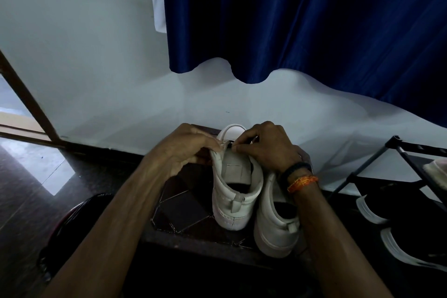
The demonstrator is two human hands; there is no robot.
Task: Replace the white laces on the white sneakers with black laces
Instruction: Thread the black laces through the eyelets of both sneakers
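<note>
**Asha:** Below the blue curtain (302,19), on the dark patterned bench (183,213), stand the two white sneakers, heels toward the camera. How far along would you put it?

**Ben:** Mid-job, by my reading. The left sneaker (235,191) is the one in hand, and something dark shows at its lacing, right where the fingers meet. I take that for a black lace (233,146) going through an eyelet near the top of the shoe. If so, this shoe is well on its way.

**Asha:** And the right sneaker (275,222)?

**Ben:** It sits just beside the first, touching or nearly so. Its front is behind the right forearm, so I cannot tell whether it has a lace at all.

**Asha:** The hands?

**Ben:** The left hand (191,150) has its grip curled round the left edge of the sneaker's upper, steadying it. The right hand (268,147) pinches at the dark bit with thumb and fingertip.

**Asha:** What is hard to make out?

**Ben:** Most of the lacing. Both hands cover the eyelet rows, and the toe only peeps out beyond them. No loose white lace shows anywhere, so I cannot say where the old ones lie. The light is dim, too. On the shoe rack (411,167) at the right, the dark shoes (396,225) are cut off by the frame's edge.
</note>
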